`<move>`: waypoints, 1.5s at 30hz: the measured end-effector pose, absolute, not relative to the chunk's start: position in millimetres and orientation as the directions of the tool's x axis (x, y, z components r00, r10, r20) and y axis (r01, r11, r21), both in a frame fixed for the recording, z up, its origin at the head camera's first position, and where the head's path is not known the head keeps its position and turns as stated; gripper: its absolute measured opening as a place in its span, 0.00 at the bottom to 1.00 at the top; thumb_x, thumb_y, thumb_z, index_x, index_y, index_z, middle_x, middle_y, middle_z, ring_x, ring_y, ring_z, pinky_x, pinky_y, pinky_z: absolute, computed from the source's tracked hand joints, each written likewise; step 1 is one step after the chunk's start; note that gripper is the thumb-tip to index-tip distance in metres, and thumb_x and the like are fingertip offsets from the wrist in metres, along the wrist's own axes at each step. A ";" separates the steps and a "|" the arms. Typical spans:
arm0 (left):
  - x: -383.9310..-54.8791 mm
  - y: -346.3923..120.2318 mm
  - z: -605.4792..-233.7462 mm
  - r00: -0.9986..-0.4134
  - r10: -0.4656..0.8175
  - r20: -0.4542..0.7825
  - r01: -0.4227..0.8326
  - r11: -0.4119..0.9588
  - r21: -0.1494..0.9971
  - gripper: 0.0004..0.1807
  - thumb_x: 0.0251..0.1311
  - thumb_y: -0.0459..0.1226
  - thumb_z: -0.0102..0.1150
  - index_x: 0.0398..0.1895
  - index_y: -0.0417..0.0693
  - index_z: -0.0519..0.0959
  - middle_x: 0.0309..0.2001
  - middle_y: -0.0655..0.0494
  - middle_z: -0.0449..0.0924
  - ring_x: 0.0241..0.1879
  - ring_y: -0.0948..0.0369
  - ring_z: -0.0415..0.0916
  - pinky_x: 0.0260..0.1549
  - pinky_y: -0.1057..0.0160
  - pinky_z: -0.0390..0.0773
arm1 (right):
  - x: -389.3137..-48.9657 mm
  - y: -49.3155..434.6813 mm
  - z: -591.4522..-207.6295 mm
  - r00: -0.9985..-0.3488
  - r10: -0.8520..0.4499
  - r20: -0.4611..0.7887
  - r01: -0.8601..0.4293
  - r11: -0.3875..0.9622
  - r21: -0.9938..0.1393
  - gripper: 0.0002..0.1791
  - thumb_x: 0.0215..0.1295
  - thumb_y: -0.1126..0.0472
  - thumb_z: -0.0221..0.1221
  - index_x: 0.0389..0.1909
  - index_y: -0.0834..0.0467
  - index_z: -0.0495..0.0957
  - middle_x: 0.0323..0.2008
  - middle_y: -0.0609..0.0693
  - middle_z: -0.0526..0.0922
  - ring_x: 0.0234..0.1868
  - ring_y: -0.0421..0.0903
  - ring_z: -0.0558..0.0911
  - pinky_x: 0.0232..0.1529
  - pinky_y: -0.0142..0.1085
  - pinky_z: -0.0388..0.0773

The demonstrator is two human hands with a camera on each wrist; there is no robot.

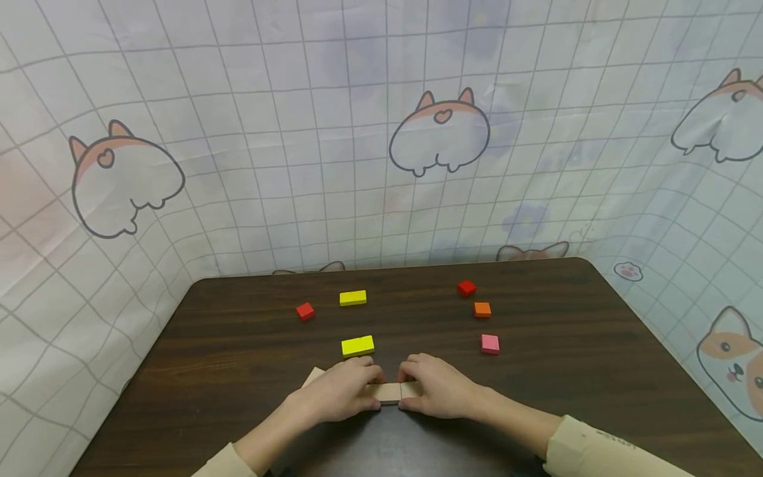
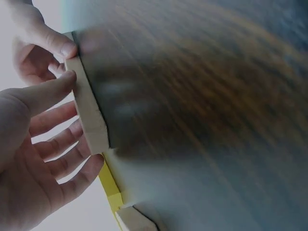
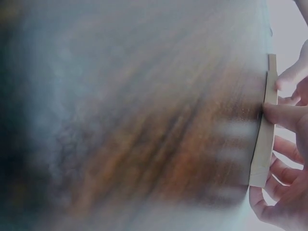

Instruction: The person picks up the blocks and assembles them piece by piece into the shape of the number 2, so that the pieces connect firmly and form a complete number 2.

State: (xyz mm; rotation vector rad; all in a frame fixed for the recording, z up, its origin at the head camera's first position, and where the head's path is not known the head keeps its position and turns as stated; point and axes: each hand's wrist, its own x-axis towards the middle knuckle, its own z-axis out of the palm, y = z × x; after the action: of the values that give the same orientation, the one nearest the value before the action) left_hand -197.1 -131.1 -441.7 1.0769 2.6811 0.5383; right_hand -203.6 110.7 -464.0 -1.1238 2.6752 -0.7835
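Two plain wooden blocks lie end to end on the near part of the table, with a thin seam between them. My left hand (image 1: 342, 391) grips the left wooden block (image 1: 387, 393), thumb on its near side and fingers on its far side. From the other end, my right hand (image 1: 441, 387) holds the right wooden block (image 1: 408, 389) in the same way. The two thumbs are close together near the seam. In the left wrist view the wooden row (image 2: 90, 113) runs straight. Another wooden block (image 1: 313, 375) sits behind my left hand, partly hidden by it.
Beyond the hands lie a near yellow block (image 1: 357, 346) and a far yellow block (image 1: 353, 298). A red block (image 1: 305, 311) is at left; another red block (image 1: 467, 288), an orange block (image 1: 482, 309) and a pink block (image 1: 490, 344) are at right. Patterned cloth (image 1: 334, 165) surrounds the table.
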 end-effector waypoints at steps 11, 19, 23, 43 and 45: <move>-198.1 -154.0 -436.0 -0.798 0.594 0.104 0.560 0.666 0.492 0.15 0.65 0.40 0.71 0.50 0.42 0.83 0.44 0.54 0.80 0.46 0.56 0.80 0.47 0.55 0.80 | -203.1 111.2 -467.6 -0.708 -0.703 0.069 -0.632 0.587 -0.506 0.14 0.60 0.51 0.74 0.39 0.51 0.81 0.36 0.38 0.75 0.36 0.36 0.72 0.38 0.32 0.72; -194.2 -172.5 -436.8 -0.878 0.419 0.232 0.476 0.706 0.525 0.17 0.59 0.35 0.75 0.51 0.41 0.83 0.46 0.52 0.81 0.47 0.53 0.83 0.46 0.52 0.82 | -202.9 110.8 -466.0 -0.716 -0.696 0.053 -0.620 0.599 -0.506 0.14 0.60 0.51 0.74 0.39 0.52 0.81 0.35 0.38 0.75 0.36 0.37 0.72 0.39 0.32 0.73; -191.7 -181.8 -438.3 -0.909 0.335 0.247 0.416 0.731 0.540 0.17 0.57 0.35 0.77 0.49 0.43 0.84 0.46 0.52 0.81 0.47 0.51 0.82 0.48 0.51 0.81 | -203.1 110.8 -466.0 -0.714 -0.698 0.057 -0.625 0.599 -0.501 0.14 0.60 0.51 0.74 0.40 0.52 0.81 0.35 0.38 0.75 0.37 0.38 0.72 0.39 0.33 0.73; -178.1 -214.0 -457.4 -0.986 0.138 0.097 0.168 0.744 0.646 0.24 0.53 0.42 0.80 0.49 0.43 0.81 0.44 0.55 0.80 0.41 0.58 0.76 0.44 0.54 0.78 | -206.3 109.4 -465.8 -0.710 -0.702 0.053 -0.632 0.603 -0.487 0.14 0.61 0.51 0.74 0.40 0.52 0.81 0.36 0.39 0.75 0.37 0.38 0.72 0.39 0.33 0.73; -178.2 -215.0 -458.1 -0.990 0.120 0.079 0.143 0.746 0.650 0.24 0.52 0.41 0.81 0.48 0.42 0.81 0.42 0.55 0.79 0.39 0.59 0.75 0.42 0.56 0.77 | -206.2 109.3 -466.0 -0.710 -0.702 0.052 -0.633 0.603 -0.485 0.14 0.61 0.51 0.74 0.40 0.52 0.81 0.36 0.39 0.75 0.37 0.38 0.72 0.39 0.33 0.73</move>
State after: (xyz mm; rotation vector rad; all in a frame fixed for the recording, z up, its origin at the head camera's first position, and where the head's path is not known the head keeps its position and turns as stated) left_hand -178.2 -215.0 -458.1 0.2234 2.9656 1.1091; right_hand -206.2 109.3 -466.0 -1.1240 2.6822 -0.7268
